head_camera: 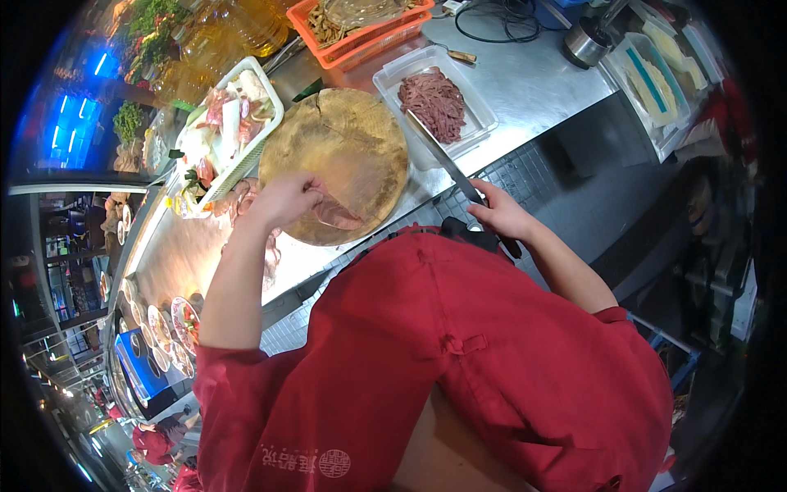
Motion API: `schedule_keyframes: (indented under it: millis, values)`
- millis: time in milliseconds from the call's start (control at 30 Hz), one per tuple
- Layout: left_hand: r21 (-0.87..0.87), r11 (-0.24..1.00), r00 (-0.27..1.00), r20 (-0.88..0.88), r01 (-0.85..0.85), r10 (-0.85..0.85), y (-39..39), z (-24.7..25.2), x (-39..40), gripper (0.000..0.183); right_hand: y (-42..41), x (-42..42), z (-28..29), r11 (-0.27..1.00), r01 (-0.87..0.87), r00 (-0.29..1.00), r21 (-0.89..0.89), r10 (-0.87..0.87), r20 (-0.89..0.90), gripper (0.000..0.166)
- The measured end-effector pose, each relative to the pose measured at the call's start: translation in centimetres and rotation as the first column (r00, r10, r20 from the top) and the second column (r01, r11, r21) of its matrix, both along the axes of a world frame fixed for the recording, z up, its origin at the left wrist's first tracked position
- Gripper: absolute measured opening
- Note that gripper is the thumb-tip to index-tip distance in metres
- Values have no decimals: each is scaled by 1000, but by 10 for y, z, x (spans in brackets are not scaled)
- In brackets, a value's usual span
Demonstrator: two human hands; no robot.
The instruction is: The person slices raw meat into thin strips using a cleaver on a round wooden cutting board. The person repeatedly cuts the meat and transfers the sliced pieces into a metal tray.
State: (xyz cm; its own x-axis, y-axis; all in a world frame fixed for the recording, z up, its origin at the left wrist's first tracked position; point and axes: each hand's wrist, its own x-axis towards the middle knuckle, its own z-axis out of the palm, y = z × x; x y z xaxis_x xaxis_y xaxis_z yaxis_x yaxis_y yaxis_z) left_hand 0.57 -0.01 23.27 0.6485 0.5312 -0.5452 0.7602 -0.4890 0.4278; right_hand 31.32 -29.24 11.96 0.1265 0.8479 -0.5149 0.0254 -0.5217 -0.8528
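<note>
My left hand pinches one end of a slab of raw meat over the near part of a round wooden chopping block. In my right hand is a long narrow-bladed knife, held off the block's right side. The blade points up and left, its tip overlapping a clear plastic tub in the view. A heap of raw meat strips lies inside that tub. More raw meat pieces rest on the steel counter left of the block, partly hidden by my left arm.
A white basket of cut vegetables stands left of the block. Behind are oil bottles and an orange basket. A small wooden-handled tool and a black cable lie beyond the tub. Several plated dishes line the left counter.
</note>
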Motion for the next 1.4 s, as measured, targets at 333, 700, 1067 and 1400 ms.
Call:
schedule_keyframes:
  millis: [333,700,1067,1400]
  values:
    - [183,894,826,492,-408,276,65,-187,-68,37,91,-71,24,981,-156,946,-114,182,268,34]
    - [555,808,843,517,-199,-147,25,-221,-45,36,153,-140,9,881,-460,638,-114,417,647,27]
    - [544,817,847,511,-190,-143,26,-223,-45,39,169,-143,11,869,-486,609,-96,415,676,25]
    - [488,848,817,563,-207,-124,20,-224,-53,42,201,-113,-5,901,-400,727,-166,422,542,30]
